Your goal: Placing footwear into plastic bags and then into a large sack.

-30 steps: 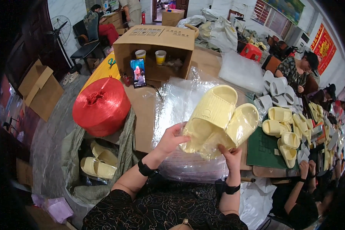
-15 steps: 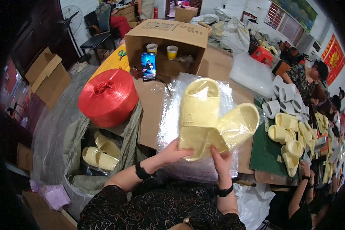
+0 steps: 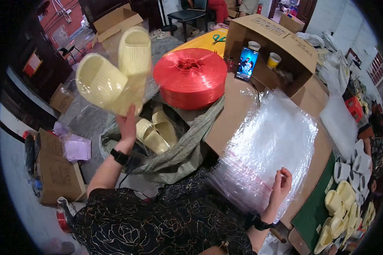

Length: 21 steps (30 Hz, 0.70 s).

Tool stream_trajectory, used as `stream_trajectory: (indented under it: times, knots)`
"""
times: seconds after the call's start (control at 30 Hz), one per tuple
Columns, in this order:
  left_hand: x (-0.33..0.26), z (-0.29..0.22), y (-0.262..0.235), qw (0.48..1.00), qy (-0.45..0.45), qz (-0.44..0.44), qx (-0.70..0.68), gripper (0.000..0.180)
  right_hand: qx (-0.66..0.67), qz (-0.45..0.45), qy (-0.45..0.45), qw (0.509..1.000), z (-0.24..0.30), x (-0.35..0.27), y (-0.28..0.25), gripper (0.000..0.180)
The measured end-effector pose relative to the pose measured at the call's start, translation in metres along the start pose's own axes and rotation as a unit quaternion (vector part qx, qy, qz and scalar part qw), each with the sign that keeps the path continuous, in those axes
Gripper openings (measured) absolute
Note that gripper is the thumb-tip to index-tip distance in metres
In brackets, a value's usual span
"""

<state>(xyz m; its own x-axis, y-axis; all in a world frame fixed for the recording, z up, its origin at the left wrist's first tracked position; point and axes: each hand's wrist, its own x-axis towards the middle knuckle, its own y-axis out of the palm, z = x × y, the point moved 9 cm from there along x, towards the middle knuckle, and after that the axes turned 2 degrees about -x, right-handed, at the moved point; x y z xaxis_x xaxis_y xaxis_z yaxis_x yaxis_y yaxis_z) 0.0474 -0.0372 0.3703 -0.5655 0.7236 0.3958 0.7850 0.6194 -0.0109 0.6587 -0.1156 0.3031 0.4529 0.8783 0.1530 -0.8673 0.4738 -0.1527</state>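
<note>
My left hand (image 3: 127, 126) grips a pair of pale yellow slippers (image 3: 100, 80) in a clear plastic bag by its lower edge, up at the left. Just below and to the right of that hand, another pair of yellow slippers (image 3: 154, 135) in clear plastic lies in a grey-green woven sack (image 3: 191, 144). My right hand (image 3: 280, 187) hovers over a stack of clear plastic bags (image 3: 272, 140), its fingers loosely bent and nothing seen in them. The stack rests on cardboard on the table.
A large red roll of plastic twine (image 3: 190, 78) stands beyond the sack. Behind the bags are a lit phone (image 3: 247, 63) and an open carton (image 3: 281, 42) holding paper cups. Loose yellow slippers (image 3: 340, 208) lie on a green board (image 3: 315, 208) at the right.
The bagged slippers have swung from above the bag stack to the far left in my left hand. My right hand has let go of them. The whole view has turned left.
</note>
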Motion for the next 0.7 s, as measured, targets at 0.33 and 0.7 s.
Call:
stream_trajectory:
  times: [0.33,0.7]
  knots:
    - [-0.169,0.178,-0.039,0.866,-0.488,0.110,-0.001,0.041,-0.017,-0.010,0.047,0.999,-0.011,-0.002,0.010,0.017]
    - [-0.068,0.302,0.064,0.841,-0.501,0.202,0.026,0.030,0.054,0.007,0.073,0.996,-0.015,-0.005,0.018,0.017]
